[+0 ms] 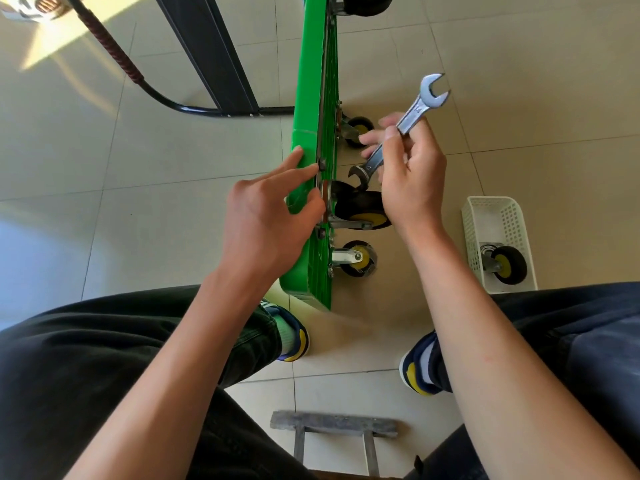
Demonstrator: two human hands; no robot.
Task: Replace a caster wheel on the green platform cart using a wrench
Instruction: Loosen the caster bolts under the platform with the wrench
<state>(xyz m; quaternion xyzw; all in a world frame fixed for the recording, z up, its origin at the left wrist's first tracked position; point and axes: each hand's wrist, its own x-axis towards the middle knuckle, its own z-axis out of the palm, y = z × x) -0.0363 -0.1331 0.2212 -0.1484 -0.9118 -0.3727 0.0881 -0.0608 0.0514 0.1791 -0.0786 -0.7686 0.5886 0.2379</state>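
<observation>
The tiled floor (173, 174) carries everything. The green platform cart (313, 98) stands on its edge in the middle of the floor, its wheeled underside facing right. A black metal handle (194, 110) curves along the floor on the cart's other side. A white perforated basket (485, 216) sits near the right edge of the floor, holding a spare caster wheel (507, 265) with a black tyre and yellow hub.

On the cart's underside, one caster wheel (363, 211) sits level with the hands, another (356, 259) lies just nearer the person, and a third (358, 129) farther off.

The left hand (266, 216) rests on the cart's top edge, fingers stretched out and relaxed, fingertips touching the metal plate of the middle wheel. The right hand (408, 174) grips the shank of a double-ended wrench (412, 116), held tilted above that wheel, one open end pointing up and away, the other down toward the tyre.
</observation>
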